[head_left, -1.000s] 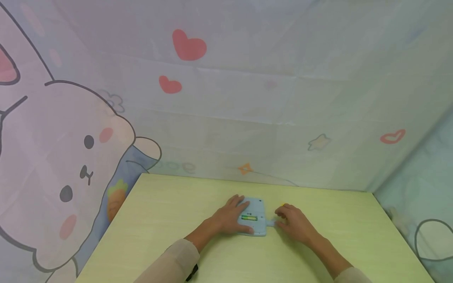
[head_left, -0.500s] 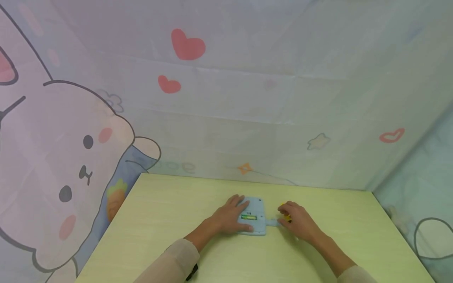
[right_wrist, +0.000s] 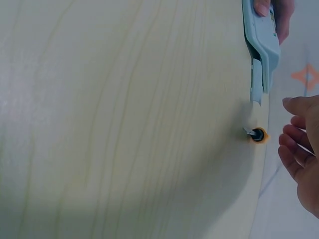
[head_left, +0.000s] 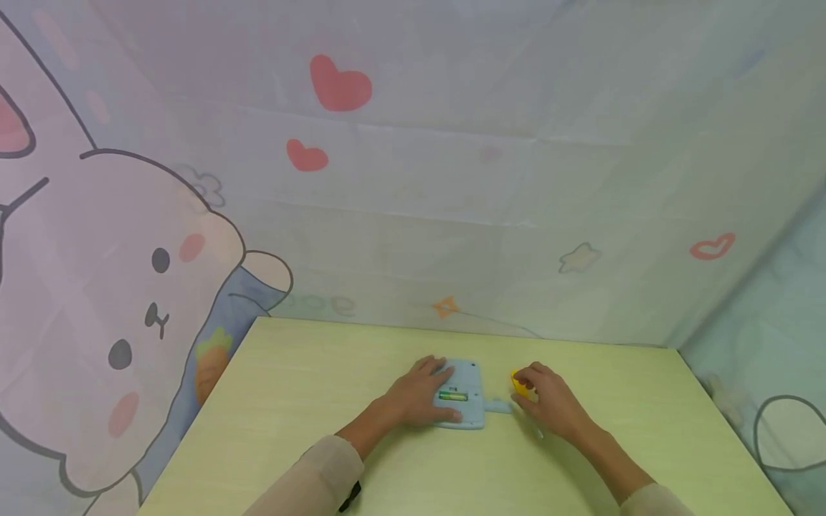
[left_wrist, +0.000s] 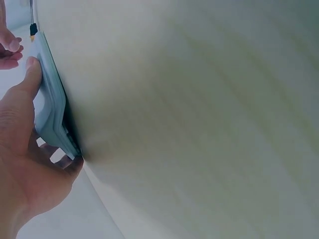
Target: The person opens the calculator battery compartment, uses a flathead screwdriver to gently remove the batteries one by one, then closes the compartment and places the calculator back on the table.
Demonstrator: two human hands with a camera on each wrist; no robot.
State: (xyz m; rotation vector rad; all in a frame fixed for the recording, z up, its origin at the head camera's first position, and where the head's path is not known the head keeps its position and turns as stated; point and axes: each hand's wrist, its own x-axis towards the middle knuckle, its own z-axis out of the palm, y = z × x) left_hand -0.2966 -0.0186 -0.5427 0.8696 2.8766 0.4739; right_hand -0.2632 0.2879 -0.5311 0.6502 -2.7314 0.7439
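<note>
Back side up on the table lies a light blue calculator [head_left: 467, 376], a green battery [head_left: 454, 396] showing in its recess. My left hand [head_left: 419, 398] holds its left part, thumb on the back and fingers around the edge. From the calculator's right side a narrow light blue cover piece [head_left: 497, 406] sticks out, also seen in the right wrist view [right_wrist: 256, 82]. Just right of it, my right hand [head_left: 548, 405] hovers with loosely bent fingers over a yellow-handled screwdriver [head_left: 518, 380]. In the right wrist view the screwdriver [right_wrist: 257, 134] lies on the table, apart from the fingers.
The pale wooden table [head_left: 310, 373] ends at the back against a printed cloth [head_left: 413, 215] with hearts and a rabbit. A small black object [head_left: 350, 496] shows beside the left sleeve [head_left: 316, 476].
My right hand has moved right, away from the cover piece, uncovering more of it and of the yellow screwdriver handle. The left hand and the calculator stay in place.
</note>
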